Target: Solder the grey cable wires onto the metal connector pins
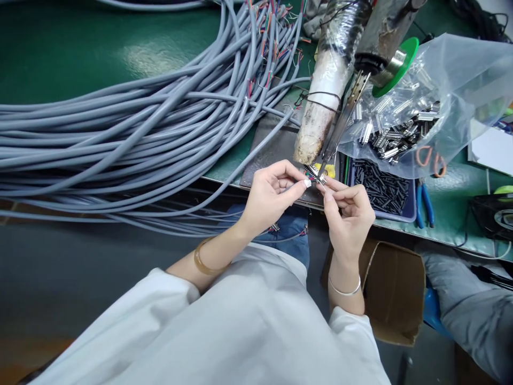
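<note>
A small metal multi-pin connector [316, 174] with thin coloured wires lies at the middle of the bench edge. My left hand [269, 197] comes to it from the left, thumb and forefinger pinched on the wires at its end. From the other side, my right hand [348, 211] has its fingertips pressed together at the connector; what they grip is too small to make out. Right above the connector is the tip of a soldering iron [340, 125], mounted pointing down. Beside the iron is a whitish, stained tube [320, 107] wrapped in film. A yellow sponge-like piece [329, 170] sits behind the connector.
Many grey cables [160, 123] with stripped ends cover the left bench. At right are a plastic bag [452, 80] of metal connectors, a bin [380, 187] of black sleeves, blue-handled pliers [424, 203], and a green solder spool [412, 51]. A cardboard box [395, 294] stands below; another person's leg [468, 305] is nearby.
</note>
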### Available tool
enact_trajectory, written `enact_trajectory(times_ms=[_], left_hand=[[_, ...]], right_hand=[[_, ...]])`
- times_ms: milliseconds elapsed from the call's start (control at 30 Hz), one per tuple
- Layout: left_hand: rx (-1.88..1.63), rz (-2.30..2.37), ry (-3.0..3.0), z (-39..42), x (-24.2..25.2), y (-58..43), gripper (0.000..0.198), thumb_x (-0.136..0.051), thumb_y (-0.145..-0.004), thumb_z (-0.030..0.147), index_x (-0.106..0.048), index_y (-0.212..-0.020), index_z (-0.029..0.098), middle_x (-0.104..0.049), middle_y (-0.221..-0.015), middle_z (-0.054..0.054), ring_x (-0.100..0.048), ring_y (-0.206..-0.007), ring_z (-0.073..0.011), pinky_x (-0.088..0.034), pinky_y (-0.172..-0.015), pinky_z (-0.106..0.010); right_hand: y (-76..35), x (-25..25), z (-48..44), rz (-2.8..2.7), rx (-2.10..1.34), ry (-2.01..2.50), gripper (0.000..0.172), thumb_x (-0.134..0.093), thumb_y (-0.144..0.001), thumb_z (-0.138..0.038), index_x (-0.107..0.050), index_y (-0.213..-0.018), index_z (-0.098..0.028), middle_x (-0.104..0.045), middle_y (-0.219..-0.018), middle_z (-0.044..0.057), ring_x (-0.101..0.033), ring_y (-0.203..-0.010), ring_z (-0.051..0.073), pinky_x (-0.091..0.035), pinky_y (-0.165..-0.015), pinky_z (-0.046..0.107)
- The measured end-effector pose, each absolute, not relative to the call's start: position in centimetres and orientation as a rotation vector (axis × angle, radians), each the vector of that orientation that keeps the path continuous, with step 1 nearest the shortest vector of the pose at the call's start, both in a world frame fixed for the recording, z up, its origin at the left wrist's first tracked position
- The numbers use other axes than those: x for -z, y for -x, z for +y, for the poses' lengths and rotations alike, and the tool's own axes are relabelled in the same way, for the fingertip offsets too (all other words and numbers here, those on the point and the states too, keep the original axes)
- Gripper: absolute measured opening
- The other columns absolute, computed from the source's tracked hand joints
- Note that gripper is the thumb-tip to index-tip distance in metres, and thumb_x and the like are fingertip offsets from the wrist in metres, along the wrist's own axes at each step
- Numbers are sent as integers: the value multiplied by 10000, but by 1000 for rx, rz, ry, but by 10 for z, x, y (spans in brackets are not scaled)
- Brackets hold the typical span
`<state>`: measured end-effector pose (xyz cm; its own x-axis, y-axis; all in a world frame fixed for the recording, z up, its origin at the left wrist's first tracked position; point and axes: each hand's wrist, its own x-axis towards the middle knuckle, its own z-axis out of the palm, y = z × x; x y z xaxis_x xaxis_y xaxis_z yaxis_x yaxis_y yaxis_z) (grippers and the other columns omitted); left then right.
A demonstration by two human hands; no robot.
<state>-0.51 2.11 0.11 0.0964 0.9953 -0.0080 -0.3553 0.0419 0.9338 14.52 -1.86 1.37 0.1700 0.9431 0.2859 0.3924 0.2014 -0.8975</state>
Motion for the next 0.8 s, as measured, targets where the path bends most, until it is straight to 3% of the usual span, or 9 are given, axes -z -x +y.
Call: enact_trajectory(times_ms=[567, 800], left_hand=[[-1229, 922, -955, 19, -3, 6, 263, -826, -794, 328, -648, -773, 136, -646, -748, -7, -515, -528, -42, -418, -464, -161], [-1278, 927, -1022, 18, -6, 7, 211, -807, -818, 299, -668, -805, 141, -670, -777, -6, -539, -548, -41, -452, -513, -158]], right_hand=[[-145, -18, -13, -1470, -547, 1410, 102, -702, -891, -248, -636, -816, -225, -796, -969, 29, -783, -977, 193, -663, -815, 306], [-140, -25, -10, -1518, -414, 1409, 32, -719, -881, -233, -693, -861, -236, -801, -1011, 23, -779, -945, 192, -658, -807, 324]])
